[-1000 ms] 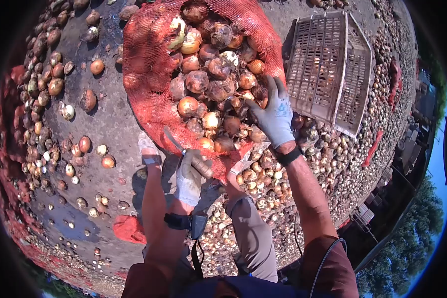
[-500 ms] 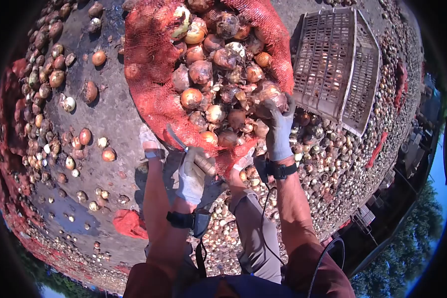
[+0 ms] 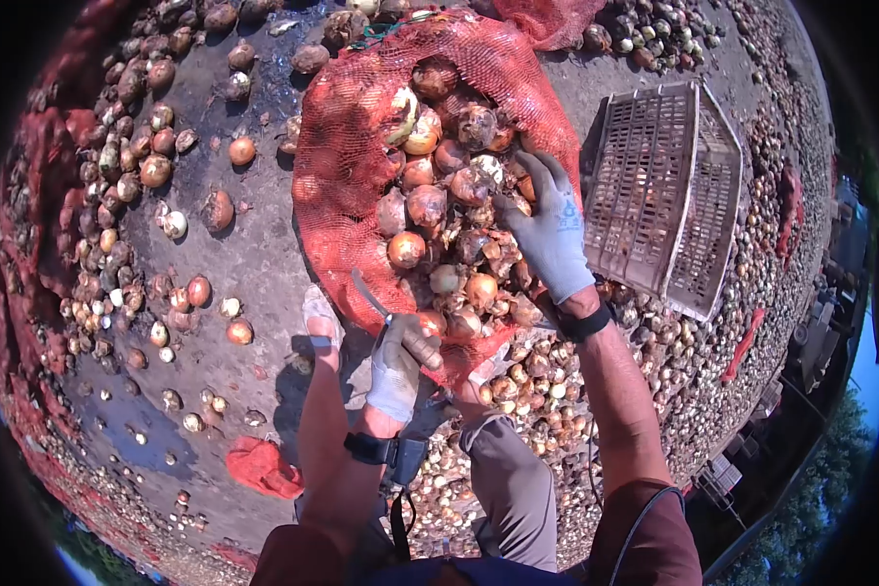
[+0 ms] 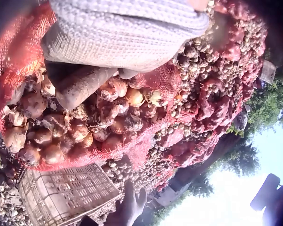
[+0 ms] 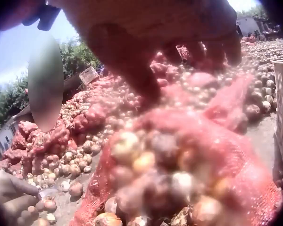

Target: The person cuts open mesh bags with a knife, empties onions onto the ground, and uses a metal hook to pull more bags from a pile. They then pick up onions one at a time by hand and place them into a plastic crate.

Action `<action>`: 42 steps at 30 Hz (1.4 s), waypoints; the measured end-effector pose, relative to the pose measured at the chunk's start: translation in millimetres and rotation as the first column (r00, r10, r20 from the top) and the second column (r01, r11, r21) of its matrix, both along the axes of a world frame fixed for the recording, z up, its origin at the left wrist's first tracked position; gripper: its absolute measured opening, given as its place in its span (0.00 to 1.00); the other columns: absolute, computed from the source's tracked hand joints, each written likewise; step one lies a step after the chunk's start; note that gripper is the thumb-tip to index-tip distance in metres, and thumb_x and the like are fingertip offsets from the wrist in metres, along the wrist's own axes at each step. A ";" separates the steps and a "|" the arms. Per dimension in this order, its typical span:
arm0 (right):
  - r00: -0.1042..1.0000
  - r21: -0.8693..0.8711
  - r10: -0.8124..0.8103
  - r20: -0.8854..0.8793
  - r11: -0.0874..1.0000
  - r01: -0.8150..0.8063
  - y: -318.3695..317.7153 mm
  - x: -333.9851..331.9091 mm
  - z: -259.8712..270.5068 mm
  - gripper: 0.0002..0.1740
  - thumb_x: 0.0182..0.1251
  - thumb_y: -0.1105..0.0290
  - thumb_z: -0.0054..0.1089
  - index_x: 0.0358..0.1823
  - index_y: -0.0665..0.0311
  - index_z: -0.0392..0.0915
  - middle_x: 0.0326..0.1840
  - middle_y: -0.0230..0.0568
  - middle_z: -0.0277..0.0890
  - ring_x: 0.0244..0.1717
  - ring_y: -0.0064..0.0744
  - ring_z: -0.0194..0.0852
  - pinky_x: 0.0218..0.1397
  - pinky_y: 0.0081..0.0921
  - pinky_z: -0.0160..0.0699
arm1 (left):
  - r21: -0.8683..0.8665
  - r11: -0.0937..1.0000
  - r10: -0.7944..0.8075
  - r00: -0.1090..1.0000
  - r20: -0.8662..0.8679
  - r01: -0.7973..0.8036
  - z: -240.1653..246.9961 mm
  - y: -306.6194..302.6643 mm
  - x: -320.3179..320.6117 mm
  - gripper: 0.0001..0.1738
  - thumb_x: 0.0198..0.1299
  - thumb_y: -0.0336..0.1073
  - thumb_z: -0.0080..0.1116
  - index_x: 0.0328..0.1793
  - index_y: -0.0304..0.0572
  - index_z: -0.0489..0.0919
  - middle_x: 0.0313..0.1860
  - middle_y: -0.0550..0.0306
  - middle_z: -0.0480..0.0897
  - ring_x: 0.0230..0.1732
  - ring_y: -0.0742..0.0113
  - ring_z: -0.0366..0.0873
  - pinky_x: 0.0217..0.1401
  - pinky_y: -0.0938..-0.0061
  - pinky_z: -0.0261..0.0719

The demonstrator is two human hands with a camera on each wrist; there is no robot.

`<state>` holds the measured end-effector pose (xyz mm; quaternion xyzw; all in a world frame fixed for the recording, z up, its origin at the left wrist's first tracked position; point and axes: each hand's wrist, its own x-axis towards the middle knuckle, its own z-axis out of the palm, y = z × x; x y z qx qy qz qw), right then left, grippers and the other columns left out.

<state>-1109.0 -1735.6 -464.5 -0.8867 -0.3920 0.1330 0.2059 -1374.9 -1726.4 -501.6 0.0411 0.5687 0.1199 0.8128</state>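
A red mesh bag (image 3: 337, 210) lies open-mouthed, full of onions (image 3: 427, 206). In the head view my gloved left hand (image 3: 397, 371), at the bag's near edge, grips the handle of a curved knife (image 3: 369, 293) whose blade points up and away. The left wrist view shows that glove (image 4: 127, 40) curled round the brown handle (image 4: 82, 87). My gloved right hand (image 3: 555, 234) is over the bag's right side with fingers extended toward the onions, holding nothing visible. Dark and blurred in the right wrist view, the right hand (image 5: 155, 37) hangs above the bag (image 5: 236, 155).
A slatted plastic crate (image 3: 645, 186) rests right of the bag. Loose onions (image 3: 241, 150) are scattered on the ground at left, and small ones (image 3: 654, 361) cover the ground at right. A crumpled red bag (image 3: 264, 467) lies near my leg.
Half a second ago my right hand held a large onion at the bag's lower right; that onion has left its grasp, and the hand has reached farther over the bag. The left hand keeps the knife.
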 end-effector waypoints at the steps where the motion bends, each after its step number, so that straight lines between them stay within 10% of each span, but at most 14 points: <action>1: 0.992 -0.010 -0.034 -0.122 0.999 0.033 31.9 -4.4 -20.2 0.36 0.53 0.61 0.68 0.63 0.62 0.68 0.63 0.54 0.66 0.62 0.53 0.67 0.64 0.39 0.68 | 0.019 1.000 0.001 1.000 0.007 -0.001 -4.9 -1.0 -4.1 0.18 0.66 0.48 0.53 0.46 0.39 0.74 0.32 0.58 0.75 0.32 0.64 0.76 0.38 0.68 0.79; 4: 0.917 0.045 -0.067 -0.393 0.995 0.092 110.4 13.4 -88.4 0.39 0.50 0.60 0.69 0.64 0.67 0.67 0.62 0.56 0.70 0.62 0.51 0.69 0.64 0.35 0.69 | 0.117 0.993 -0.036 0.997 0.064 0.028 -1.2 4.1 -8.9 0.19 0.67 0.50 0.52 0.48 0.39 0.73 0.33 0.57 0.76 0.33 0.62 0.78 0.35 0.67 0.78; 9: 0.751 0.038 0.259 -0.607 0.954 -0.298 175.7 51.3 -124.5 0.50 0.37 0.54 0.75 0.65 0.67 0.66 0.59 0.59 0.74 0.59 0.51 0.74 0.61 0.36 0.72 | 0.087 0.996 0.020 0.997 0.071 -0.026 6.4 8.7 -13.6 0.20 0.68 0.50 0.50 0.47 0.39 0.73 0.28 0.56 0.76 0.26 0.63 0.75 0.39 0.69 0.77; 16: 0.895 -0.326 0.438 -0.082 0.837 -0.439 171.3 2.3 -66.3 0.45 0.46 0.47 0.68 0.60 0.66 0.62 0.58 0.59 0.67 0.61 0.53 0.68 0.62 0.42 0.68 | 0.086 0.995 0.038 0.998 0.057 -0.043 -2.6 5.9 -24.7 0.19 0.70 0.46 0.44 0.48 0.34 0.73 0.29 0.56 0.75 0.25 0.64 0.75 0.44 0.68 0.79; 22: 0.772 -0.110 0.225 -0.594 0.928 -0.355 181.4 -41.3 -104.6 0.48 0.43 0.52 0.69 0.64 0.70 0.61 0.55 0.61 0.73 0.59 0.53 0.73 0.60 0.39 0.73 | 0.030 0.995 0.090 0.996 0.027 -0.091 6.6 9.4 -16.6 0.17 0.68 0.45 0.48 0.47 0.36 0.74 0.29 0.56 0.76 0.26 0.65 0.76 0.43 0.68 0.79; 26: 0.823 -0.197 0.119 -0.556 0.943 -0.269 165.3 -78.0 -101.5 0.50 0.39 0.51 0.71 0.63 0.72 0.63 0.51 0.63 0.76 0.54 0.56 0.76 0.58 0.37 0.76 | -0.002 0.998 0.062 0.998 0.021 -0.062 -0.8 6.3 -16.8 0.17 0.68 0.45 0.50 0.46 0.37 0.74 0.31 0.57 0.77 0.31 0.65 0.77 0.44 0.68 0.80; 30: 0.556 0.016 -0.027 -0.831 0.997 0.072 82.6 -90.5 -76.7 0.50 0.43 0.63 0.75 0.67 0.71 0.57 0.59 0.51 0.70 0.58 0.36 0.72 0.58 0.27 0.74 | -0.035 0.997 0.073 0.997 0.026 -0.072 -7.7 -0.3 -20.6 0.17 0.69 0.46 0.49 0.47 0.37 0.74 0.32 0.57 0.76 0.34 0.65 0.78 0.46 0.68 0.79; 32: 0.377 0.054 -0.107 -0.920 0.919 0.390 9.3 -85.3 -83.9 0.48 0.45 0.69 0.75 0.68 0.67 0.56 0.61 0.43 0.68 0.58 0.31 0.70 0.59 0.27 0.74 | -0.034 0.998 0.045 0.998 0.041 -0.044 -9.7 -2.8 -24.4 0.18 0.69 0.47 0.48 0.48 0.37 0.74 0.32 0.56 0.76 0.34 0.65 0.77 0.46 0.67 0.79; 36: 0.380 0.176 -0.198 -0.904 0.638 0.750 -109.0 -19.4 19.3 0.24 0.67 0.65 0.55 0.63 0.63 0.66 0.61 0.37 0.68 0.59 0.32 0.69 0.60 0.27 0.71 | 0.050 0.999 -0.016 0.996 0.089 0.012 -11.9 -6.9 -22.6 0.20 0.68 0.50 0.49 0.48 0.37 0.73 0.32 0.56 0.76 0.30 0.65 0.76 0.47 0.67 0.79; 40: 0.567 0.442 -0.697 -0.439 0.381 0.812 -171.2 80.0 78.3 0.36 0.61 0.72 0.66 0.69 0.67 0.60 0.61 0.46 0.67 0.62 0.38 0.68 0.62 0.30 0.73 | 0.006 1.000 -0.008 1.000 0.026 0.008 -6.0 -9.1 -13.0 0.20 0.65 0.51 0.54 0.47 0.40 0.74 0.32 0.57 0.76 0.29 0.62 0.77 0.46 0.67 0.79; 42: 0.670 0.167 -0.672 0.316 0.734 0.658 -215.4 127.8 64.1 0.41 0.59 0.66 0.68 0.70 0.65 0.56 0.65 0.57 0.61 0.61 0.47 0.69 0.62 0.34 0.73 | -0.017 1.000 0.004 1.000 0.013 -0.004 -6.9 -6.1 -12.2 0.20 0.65 0.51 0.54 0.47 0.41 0.74 0.33 0.58 0.76 0.31 0.62 0.78 0.46 0.67 0.79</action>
